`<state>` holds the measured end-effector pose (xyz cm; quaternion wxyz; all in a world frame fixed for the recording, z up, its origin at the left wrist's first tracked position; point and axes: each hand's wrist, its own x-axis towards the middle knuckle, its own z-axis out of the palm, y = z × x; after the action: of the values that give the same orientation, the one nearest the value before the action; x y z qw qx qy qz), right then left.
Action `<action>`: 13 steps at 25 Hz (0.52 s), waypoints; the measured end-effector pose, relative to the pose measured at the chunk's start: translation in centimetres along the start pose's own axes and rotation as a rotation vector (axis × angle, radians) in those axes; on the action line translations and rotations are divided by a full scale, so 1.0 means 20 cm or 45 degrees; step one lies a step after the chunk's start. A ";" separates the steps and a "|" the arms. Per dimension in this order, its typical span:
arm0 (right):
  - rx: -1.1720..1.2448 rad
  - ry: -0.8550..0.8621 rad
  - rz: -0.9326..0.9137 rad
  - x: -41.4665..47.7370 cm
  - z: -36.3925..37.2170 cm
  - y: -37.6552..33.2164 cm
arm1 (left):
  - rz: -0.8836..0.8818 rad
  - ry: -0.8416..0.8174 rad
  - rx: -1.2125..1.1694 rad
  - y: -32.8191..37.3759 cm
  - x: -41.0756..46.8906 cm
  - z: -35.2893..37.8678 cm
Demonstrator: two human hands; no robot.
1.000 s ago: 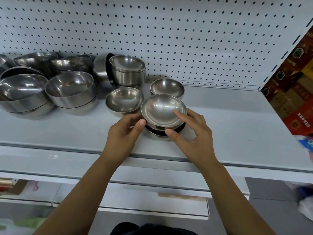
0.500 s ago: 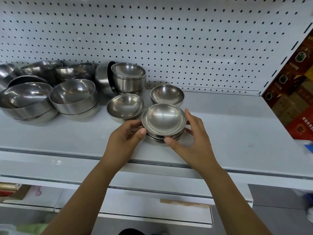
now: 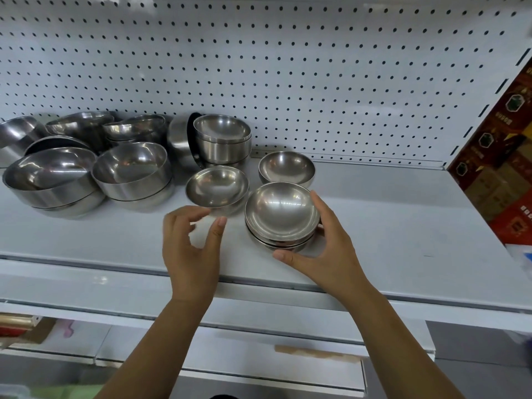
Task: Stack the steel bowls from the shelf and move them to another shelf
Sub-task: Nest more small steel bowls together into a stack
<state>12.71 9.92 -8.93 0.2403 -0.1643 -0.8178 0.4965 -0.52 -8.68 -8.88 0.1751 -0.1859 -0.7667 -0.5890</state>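
Right hand (image 3: 331, 249): curled round the stack of small bowls (image 3: 282, 214), which stood near the front of the shelf (image 3: 403, 226).
Left hand (image 3: 193, 249): loosely curled, held nothing, just short of a single small bowl (image 3: 217, 187).
Risk: the nested bowls sat slightly uneven, so a one-handed lift on smooth steel could probably let the top one slide off.
Count: seemingly three bowls in the held stack; two loose small ones, the other bowl (image 3: 286, 168) behind; one back stack (image 3: 223, 139); large bowls (image 3: 132, 171) overlapped too much to count.
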 end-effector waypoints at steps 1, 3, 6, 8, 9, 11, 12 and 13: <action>0.000 0.009 0.005 0.00 0.00 0.00 | 0.019 0.017 0.086 -0.02 0.02 0.00; 0.002 0.021 0.008 0.00 0.00 0.00 | -0.095 -0.105 0.196 -0.04 0.09 0.00; 0.006 0.029 0.010 0.00 0.00 0.00 | -0.272 -0.292 0.251 -0.07 0.19 0.01; 0.009 0.031 0.006 0.00 0.00 0.00 | -0.232 -0.288 0.232 -0.09 0.21 0.01; 0.009 0.030 0.007 0.00 0.00 0.00 | -0.207 -0.266 0.210 -0.09 0.22 0.01; 0.007 0.030 0.012 0.00 0.00 0.00 | -0.193 -0.211 0.164 -0.07 0.21 0.00; 0.009 0.031 0.015 0.00 0.00 0.00 | -0.176 -0.182 0.145 -0.06 0.21 -0.01; 0.012 0.032 0.018 0.00 0.00 0.00 | -0.139 -0.154 0.120 -0.06 0.20 -0.01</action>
<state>12.75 9.97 -9.01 0.2478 -0.1749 -0.8112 0.5000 -4.53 -8.93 -7.82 0.1046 -0.1705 -0.8117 -0.5487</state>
